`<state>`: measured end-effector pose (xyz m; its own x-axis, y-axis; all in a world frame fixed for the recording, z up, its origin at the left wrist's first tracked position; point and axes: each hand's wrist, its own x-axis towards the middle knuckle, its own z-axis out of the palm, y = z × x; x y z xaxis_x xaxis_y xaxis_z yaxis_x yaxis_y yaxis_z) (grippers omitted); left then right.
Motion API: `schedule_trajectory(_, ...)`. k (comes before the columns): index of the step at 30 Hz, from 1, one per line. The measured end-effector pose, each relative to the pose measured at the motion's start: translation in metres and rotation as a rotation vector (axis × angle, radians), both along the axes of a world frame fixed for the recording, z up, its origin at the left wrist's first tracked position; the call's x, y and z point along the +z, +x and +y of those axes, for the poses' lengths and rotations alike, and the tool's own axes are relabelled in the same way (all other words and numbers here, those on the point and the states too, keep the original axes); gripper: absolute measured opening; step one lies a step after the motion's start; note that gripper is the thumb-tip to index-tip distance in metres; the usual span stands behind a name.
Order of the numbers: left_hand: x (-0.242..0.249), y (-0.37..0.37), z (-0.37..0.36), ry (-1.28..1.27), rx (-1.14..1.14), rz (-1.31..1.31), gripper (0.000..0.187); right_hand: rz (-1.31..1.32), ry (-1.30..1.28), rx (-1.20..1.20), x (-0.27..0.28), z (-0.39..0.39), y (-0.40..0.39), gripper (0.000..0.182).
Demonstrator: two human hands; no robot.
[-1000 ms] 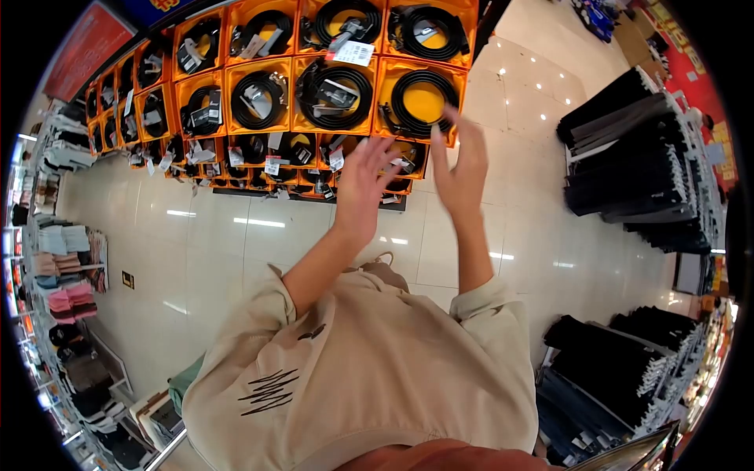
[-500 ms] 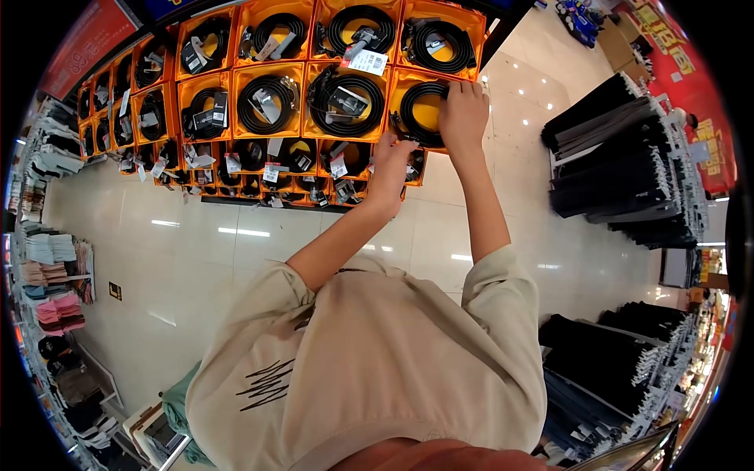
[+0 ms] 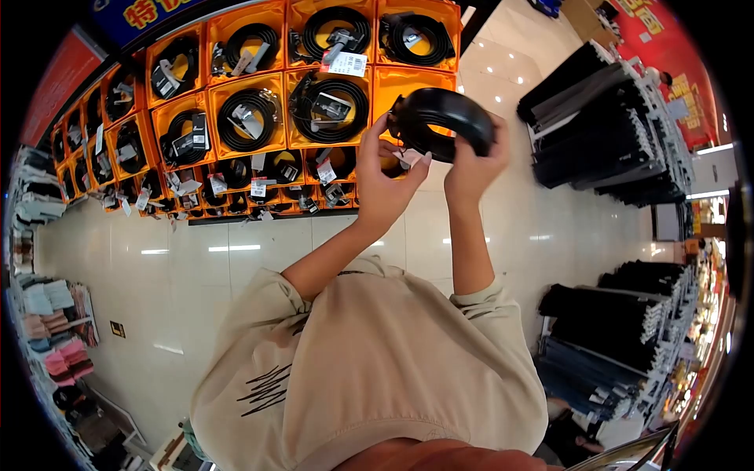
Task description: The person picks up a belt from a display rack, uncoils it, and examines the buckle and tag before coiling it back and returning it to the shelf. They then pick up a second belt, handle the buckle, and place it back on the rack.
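Fingers of the right hand [image 3: 477, 166] wrap round one side of a shiny black belt rolled into a thick ring [image 3: 455, 110]. The left hand [image 3: 383, 184] is at the other side, with its fingertips up by the end of the belt. Its thumb sticks out next to a small pale tag [image 3: 408, 157], and I can't tell if the fingers pinch it. From where I stand, the belt is up in the air, just in front of a square orange box with a yellow inside [image 3: 393, 85].

Next to that box are lots more orange boxes [image 3: 284, 110] in rows, with rolled black belts [image 3: 246, 119] in them. A blue sign with yellow writing [image 3: 149, 17] is above. The person wears a loose beige top [image 3: 400, 353]. Around us is a shiny, pale tile floor [image 3: 188, 290]. Dark trousers on hangers [image 3: 585, 141] hang on the right, and pink folded clothes [image 3: 67, 359] sit on the left.
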<state>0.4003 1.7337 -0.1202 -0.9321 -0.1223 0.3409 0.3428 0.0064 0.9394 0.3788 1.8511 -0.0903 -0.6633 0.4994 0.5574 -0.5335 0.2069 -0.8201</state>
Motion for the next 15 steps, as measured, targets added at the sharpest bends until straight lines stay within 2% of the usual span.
schedule_trajectory(1,0.010,0.007,-0.011,-0.199,0.018,0.108,0.070,0.034,-0.216,0.022,0.002,0.000,0.010,0.029)
schedule_trajectory(3,0.022,0.012,-0.026,-0.404,0.044,0.363,0.071,0.093,-0.546,0.175,0.011,-0.002,0.028,0.017)
schedule_trajectory(5,0.033,0.015,-0.032,-0.304,-0.088,0.438,0.069,0.070,-0.819,0.316,0.001,0.001,0.038,0.003)
schedule_trajectory(7,0.028,0.020,-0.031,0.036,-0.439,0.275,0.064,-0.146,-1.155,0.241,0.000,-0.007,0.039,0.008)
schedule_trajectory(8,0.027,0.022,-0.033,0.038,-0.508,0.294,0.061,-0.222,-1.280,0.237,-0.010,-0.008,0.037,0.014)
schedule_trajectory(9,0.034,0.021,-0.040,-0.203,-0.481,0.459,0.070,-0.278,-1.215,0.371,-0.012,-0.014,0.043,0.021)
schedule_trajectory(11,0.034,0.033,-0.039,-0.090,-0.534,0.374,0.079,-0.095,-1.382,0.992,-0.057,-0.004,0.048,0.032)
schedule_trajectory(12,0.039,0.039,-0.040,-0.074,-0.538,0.337,0.084,-0.116,-1.155,0.745,-0.064,-0.014,0.055,0.033)
schedule_trajectory(15,0.034,0.043,-0.039,-0.107,-0.521,0.415,0.080,-0.117,-0.966,0.634,-0.062,-0.042,0.065,0.024)
